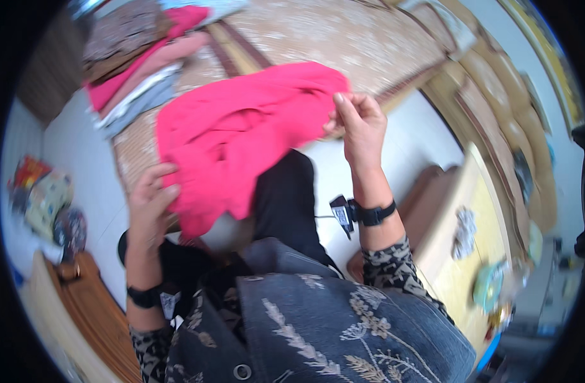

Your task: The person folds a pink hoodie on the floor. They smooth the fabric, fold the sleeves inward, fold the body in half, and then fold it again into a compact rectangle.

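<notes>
A bright pink cloth garment (244,124) spreads between my two hands, creased and partly folded, above my knees and the near edge of a patterned mat. My left hand (153,191) grips its lower left edge between thumb and fingers. At the garment's right end, my right hand (357,117) pinches the fabric with thumb and fingertips. Each wrist wears a black strap with a small tag. A pile of folded clothes (134,72) in brown, pink, white and grey lies beyond, at the upper left.
The patterned mat (340,33) covers the surface ahead. A tan cushioned sofa (503,105) runs along the right. Nearer, a pale wooden table (484,225) holds a green round container (488,287). Bags (46,201) sit on the floor at left, by a brown wooden chair or panel (89,292).
</notes>
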A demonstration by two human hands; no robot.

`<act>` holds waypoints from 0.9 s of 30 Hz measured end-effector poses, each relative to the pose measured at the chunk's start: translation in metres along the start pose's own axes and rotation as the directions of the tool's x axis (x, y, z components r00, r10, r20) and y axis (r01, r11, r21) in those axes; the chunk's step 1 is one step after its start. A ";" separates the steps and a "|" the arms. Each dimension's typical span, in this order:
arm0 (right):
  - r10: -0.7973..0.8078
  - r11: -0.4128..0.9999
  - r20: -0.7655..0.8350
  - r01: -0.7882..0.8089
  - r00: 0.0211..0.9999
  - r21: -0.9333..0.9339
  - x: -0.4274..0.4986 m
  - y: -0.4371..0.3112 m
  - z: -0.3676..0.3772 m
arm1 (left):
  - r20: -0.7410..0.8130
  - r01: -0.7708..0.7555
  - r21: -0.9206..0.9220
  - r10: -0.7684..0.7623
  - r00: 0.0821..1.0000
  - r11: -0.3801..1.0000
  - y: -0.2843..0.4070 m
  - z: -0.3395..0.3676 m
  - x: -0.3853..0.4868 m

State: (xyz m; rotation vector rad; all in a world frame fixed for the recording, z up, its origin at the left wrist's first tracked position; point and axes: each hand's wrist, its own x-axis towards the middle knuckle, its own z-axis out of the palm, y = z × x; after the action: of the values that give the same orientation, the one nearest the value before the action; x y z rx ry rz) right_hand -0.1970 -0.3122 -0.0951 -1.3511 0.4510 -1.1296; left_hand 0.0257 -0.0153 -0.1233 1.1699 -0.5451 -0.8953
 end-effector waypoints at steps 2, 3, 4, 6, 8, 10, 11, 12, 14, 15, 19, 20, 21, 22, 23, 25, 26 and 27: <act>-0.069 0.972 -0.253 0.009 0.965 -0.234 0.007 -0.007 -0.066 | 0.032 -0.011 -0.006 0.011 0.999 1.000 -0.005 -0.010 0.004; -0.139 0.955 -0.286 0.052 0.948 -0.291 0.008 -0.016 -0.108 | 0.071 -0.046 -0.038 0.048 0.996 0.998 -0.008 -0.015 0.008; -0.185 0.922 -0.414 0.011 0.891 -0.388 0.006 -0.028 -0.152 | 0.049 -0.057 -0.019 0.058 0.997 0.998 -0.012 -0.021 0.013; -0.323 0.835 -0.574 -0.059 0.752 -0.547 -0.009 -0.060 -0.240 | 0.050 -0.047 -0.044 0.049 0.998 0.998 -0.017 -0.032 0.020; -0.476 0.725 -0.628 -0.130 0.616 -0.676 -0.038 -0.096 -0.318 | 0.075 0.005 -0.094 0.002 0.997 0.996 -0.020 -0.041 0.025; -0.575 0.572 -0.611 -0.268 0.544 -0.776 -0.078 -0.130 -0.376 | 0.079 0.048 -0.072 -0.042 0.996 0.996 -0.023 -0.045 0.031; -0.613 0.468 -0.629 -0.422 0.478 -0.776 -0.097 -0.144 -0.397 | 0.094 0.070 -0.068 -0.064 0.994 0.995 -0.025 -0.045 0.033; -0.607 0.227 -0.612 -0.627 0.507 -0.745 -0.114 -0.151 -0.413 | 0.096 0.081 -0.069 -0.074 0.993 0.994 -0.026 -0.043 0.035; -0.608 -0.302 -0.625 -0.871 0.489 -0.387 -0.143 -0.164 -0.433 | 0.129 0.088 -0.074 -0.078 0.989 0.993 -0.028 -0.037 0.040; -0.580 -0.230 -0.674 -0.886 0.458 -0.404 -0.149 -0.169 -0.440 | 0.159 0.098 -0.089 -0.083 0.984 0.991 -0.028 -0.034 0.041; -0.499 -0.105 -0.759 -0.899 0.418 -0.425 -0.163 -0.176 -0.452 | 0.134 0.087 -0.038 -0.082 0.988 0.995 -0.021 -0.023 0.044; -0.501 -0.108 -0.749 -0.890 0.434 -0.444 -0.163 -0.174 -0.453 | 0.140 0.084 -0.030 -0.079 0.987 0.996 -0.019 -0.021 0.044; -0.552 -0.134 -0.707 -0.884 0.442 -0.448 -0.162 -0.174 -0.452 | 0.155 0.089 -0.053 -0.080 0.985 0.995 -0.017 -0.020 0.043; -0.645 -0.329 -0.576 -0.862 0.503 -0.385 -0.159 -0.170 -0.450 | 0.129 0.072 -0.014 -0.069 0.989 0.997 -0.015 -0.018 0.042; -0.772 -0.370 -0.402 -0.862 0.493 -0.346 -0.153 -0.159 -0.445 | 0.114 0.064 -0.007 -0.062 0.992 0.998 -0.013 -0.015 0.041; -0.622 -0.159 -0.609 -0.841 0.492 -0.516 -0.139 -0.151 -0.423 | 0.111 0.046 0.006 -0.046 0.993 0.999 -0.009 -0.009 0.038; -0.474 0.020 -0.721 -0.813 0.504 -0.582 -0.125 -0.153 -0.407 | 0.119 0.034 0.017 -0.036 0.992 0.999 -0.008 -0.005 0.036; -0.408 0.115 -0.701 -0.729 0.584 -0.674 -0.112 -0.148 -0.384 | 0.154 0.024 0.009 -0.025 0.988 1.000 -0.005 -0.001 0.033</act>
State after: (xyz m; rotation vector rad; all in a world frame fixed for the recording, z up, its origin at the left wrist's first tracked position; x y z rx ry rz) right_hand -0.6150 -0.3972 -0.0880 -1.6535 2.5115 -1.1008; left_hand 0.0429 -0.0433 -0.1310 1.1214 -0.6601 -1.0113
